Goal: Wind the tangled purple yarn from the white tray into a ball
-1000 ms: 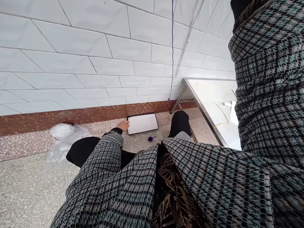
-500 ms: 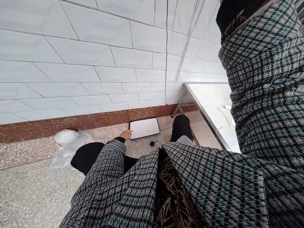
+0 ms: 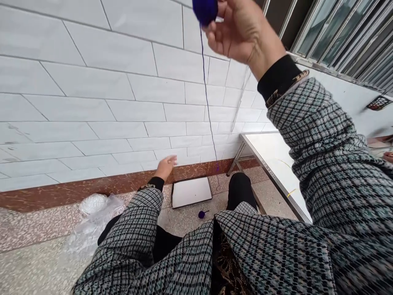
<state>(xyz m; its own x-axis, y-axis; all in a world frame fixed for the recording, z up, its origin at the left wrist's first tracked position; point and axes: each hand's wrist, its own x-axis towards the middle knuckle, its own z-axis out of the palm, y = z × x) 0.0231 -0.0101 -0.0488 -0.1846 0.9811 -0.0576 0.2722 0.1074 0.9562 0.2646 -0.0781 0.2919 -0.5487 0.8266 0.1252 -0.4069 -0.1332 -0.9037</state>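
Note:
My right hand (image 3: 238, 30) is raised near the top of the view, its fingers gripping a dark purple yarn ball (image 3: 204, 11) partly cut off by the upper edge. From the ball a thin purple yarn strand (image 3: 209, 112) hangs down in front of the wall toward the floor, with a small purple tangle (image 3: 217, 169) low on it. My left hand (image 3: 166, 167) is in the air above the left end of a shallow white tray with a dark rim (image 3: 192, 192), apart from it, fingers loosely stretched out and holding nothing visible. Nearer my legs, a small purple round piece (image 3: 201, 214) lies on the floor.
A metal-edged white table (image 3: 270, 157) stands at the right, with a yellow cord (image 3: 291, 192) on it. To the left, a white bundle (image 3: 93, 203) and clear plastic bag (image 3: 89, 233) lie on the speckled floor. A tiled wall (image 3: 123, 110) rises ahead.
My right hand has come into view at the top with the yarn ball. My left hand has lifted off the tray's left end. The view has tilted upward.

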